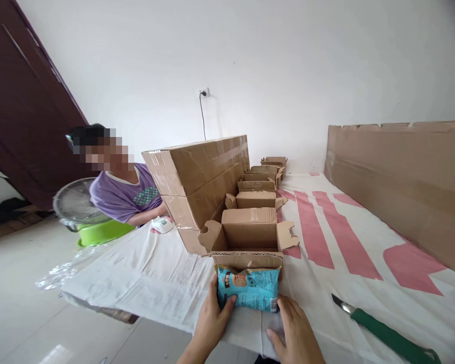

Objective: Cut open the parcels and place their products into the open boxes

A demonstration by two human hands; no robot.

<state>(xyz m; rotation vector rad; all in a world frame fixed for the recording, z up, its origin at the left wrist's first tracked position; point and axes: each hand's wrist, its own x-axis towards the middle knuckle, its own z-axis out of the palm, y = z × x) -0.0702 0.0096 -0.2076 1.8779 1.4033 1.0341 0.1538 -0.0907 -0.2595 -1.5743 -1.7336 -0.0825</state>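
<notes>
My left hand (209, 319) and my right hand (292, 328) both grip a blue snack packet (250, 287) at its lower corners. The packet stands against the near wall of an open cardboard box (250, 237), its top edge tucked under the box's front flap. My fingers curl round the packet's sides. The box's side flaps stick out to left and right.
A row of open small boxes (260, 189) runs back to the wall beside stacked sealed cartons (200, 177). A green-handled knife (382, 331) lies at the right on the white-and-pink cloth (326, 237). Another person in purple (125, 194) sits at left near a fan (74, 205). A cardboard sheet (402, 172) leans at the right.
</notes>
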